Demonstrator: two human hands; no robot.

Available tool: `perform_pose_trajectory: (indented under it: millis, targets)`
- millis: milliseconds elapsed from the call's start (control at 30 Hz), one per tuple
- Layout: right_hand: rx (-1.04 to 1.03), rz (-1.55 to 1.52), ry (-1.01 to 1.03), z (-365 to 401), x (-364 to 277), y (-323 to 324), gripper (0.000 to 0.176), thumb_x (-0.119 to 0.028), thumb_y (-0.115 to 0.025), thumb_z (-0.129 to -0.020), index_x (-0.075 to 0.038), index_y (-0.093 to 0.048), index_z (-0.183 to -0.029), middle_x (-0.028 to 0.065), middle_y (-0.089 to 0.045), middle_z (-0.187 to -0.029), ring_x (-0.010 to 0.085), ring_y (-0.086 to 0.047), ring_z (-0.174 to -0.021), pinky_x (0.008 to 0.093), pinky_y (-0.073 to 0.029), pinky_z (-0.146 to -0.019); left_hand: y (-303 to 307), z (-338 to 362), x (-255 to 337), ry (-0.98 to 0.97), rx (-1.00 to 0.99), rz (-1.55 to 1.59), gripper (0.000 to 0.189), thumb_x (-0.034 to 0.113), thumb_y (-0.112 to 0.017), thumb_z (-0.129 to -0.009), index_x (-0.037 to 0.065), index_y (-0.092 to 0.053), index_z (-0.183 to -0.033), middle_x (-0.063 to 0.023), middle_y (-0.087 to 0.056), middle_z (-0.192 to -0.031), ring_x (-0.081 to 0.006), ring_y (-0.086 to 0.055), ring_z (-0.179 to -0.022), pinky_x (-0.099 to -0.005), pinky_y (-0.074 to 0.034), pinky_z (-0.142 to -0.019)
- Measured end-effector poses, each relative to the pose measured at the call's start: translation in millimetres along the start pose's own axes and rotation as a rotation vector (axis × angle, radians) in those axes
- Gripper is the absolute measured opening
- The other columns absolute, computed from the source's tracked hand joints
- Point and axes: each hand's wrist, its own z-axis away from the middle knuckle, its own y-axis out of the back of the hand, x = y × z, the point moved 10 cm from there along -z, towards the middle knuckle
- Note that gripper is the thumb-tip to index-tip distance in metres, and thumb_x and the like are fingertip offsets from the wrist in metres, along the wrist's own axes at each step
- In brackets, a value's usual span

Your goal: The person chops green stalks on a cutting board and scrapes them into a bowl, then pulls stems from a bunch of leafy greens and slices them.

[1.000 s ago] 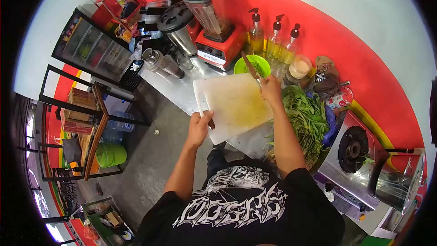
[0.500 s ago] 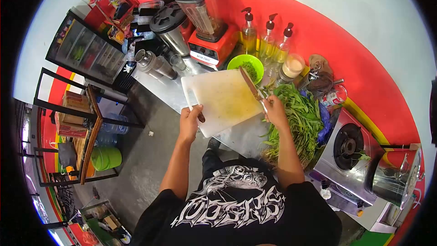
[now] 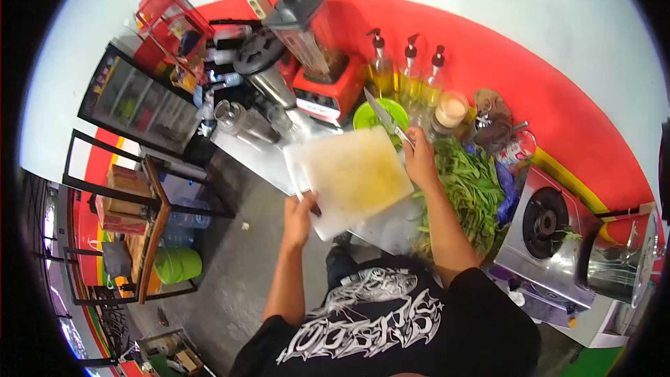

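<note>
My left hand [image 3: 299, 218] is closed on the handle side of a white cutting board [image 3: 349, 174], which has a yellowish stain on its surface. My right hand [image 3: 420, 155] grips a kitchen knife [image 3: 383, 113] by its handle, the blade pointing up and to the left over a green bowl [image 3: 367, 117]. Chopped greens in that bowl are partly hidden by the knife and board. To the right of my right hand lies a large heap of leafy greens [image 3: 469, 185] with long stems.
Behind the bowl stand pump bottles [image 3: 410, 73], a jar with a pale lid [image 3: 451, 109] and a red blender [image 3: 324, 91]. A steel shaker [image 3: 234, 117] is on the left of the metal counter [image 3: 262, 157]. On the right are a gas stove [image 3: 548, 223] and a large pot [image 3: 621, 258].
The knife has lifted off the board's edge and now points up over the bowl, its blade apart from the board. The camera view has shifted slightly.
</note>
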Motion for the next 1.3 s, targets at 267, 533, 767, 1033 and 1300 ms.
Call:
perform_pose_trajectory:
  millis: [267,533,767,1033,1300]
  targets:
    - [-0.069,0.289,0.033,-1.7,-10.3,-16.0,0.039,-0.002,-0.061,-0.093,0.004,-0.054,-0.131,0.0242,-0.058,-0.120,0.0433,-0.058,-0.111,0.0483,-0.048,-0.093,-11.9,6.3,0.5,0.001,-0.051,0.048,0.030,0.023,-0.063,-0.094,-0.002,-0.067,-0.078,-0.0047,-0.062,-0.068,-0.0133,-0.057,-0.059,-0.0294,-0.046,-0.057]
    - [-0.128,0.297,0.067,7.0,-14.5,-23.0,0.052,0.008,-0.056,-0.085,-0.001,-0.054,-0.136,0.0205,-0.052,-0.122,0.0416,-0.055,-0.113,0.0467,-0.046,-0.096,-23.5,1.4,-6.5,0.007,-0.076,0.003,0.028,0.022,-0.061,-0.094,-0.001,-0.066,-0.078,-0.0046,-0.060,-0.066,-0.0135,-0.055,-0.058,-0.0292,-0.043,-0.057]
    - [-0.171,0.359,0.133,16.3,-22.1,-15.9,0.050,0.010,-0.053,-0.085,0.006,-0.054,-0.135,0.0236,-0.054,-0.120,0.0416,-0.055,-0.114,0.0451,-0.046,-0.098,-19.5,-2.4,-0.4,-0.002,-0.030,0.095,0.031,0.026,-0.062,-0.095,0.000,-0.066,-0.078,-0.0041,-0.060,-0.066,-0.0133,-0.054,-0.059,-0.0291,-0.041,-0.056]
    - [-0.195,0.332,0.063,46.6,-23.8,10.3,0.050,0.011,-0.051,-0.087,0.004,-0.055,-0.136,0.0239,-0.056,-0.123,0.0432,-0.056,-0.112,0.0467,-0.046,-0.097,-13.2,-13.3,-1.4,0.025,0.033,0.076,0.029,0.024,-0.062,-0.093,0.001,-0.064,-0.076,-0.0042,-0.058,-0.064,-0.0143,-0.053,-0.058,-0.0310,-0.042,-0.057]
    - [-0.249,0.430,-0.035,84.6,-14.2,51.8,0.047,0.006,-0.052,-0.091,0.001,-0.054,-0.138,0.0252,-0.059,-0.120,0.0448,-0.057,-0.109,0.0483,-0.047,-0.093,-6.8,-20.9,4.7,0.057,0.058,0.005,0.032,0.022,-0.059,-0.095,-0.003,-0.066,-0.075,-0.0078,-0.062,-0.065,-0.0154,-0.057,-0.059,-0.0314,-0.043,-0.061]
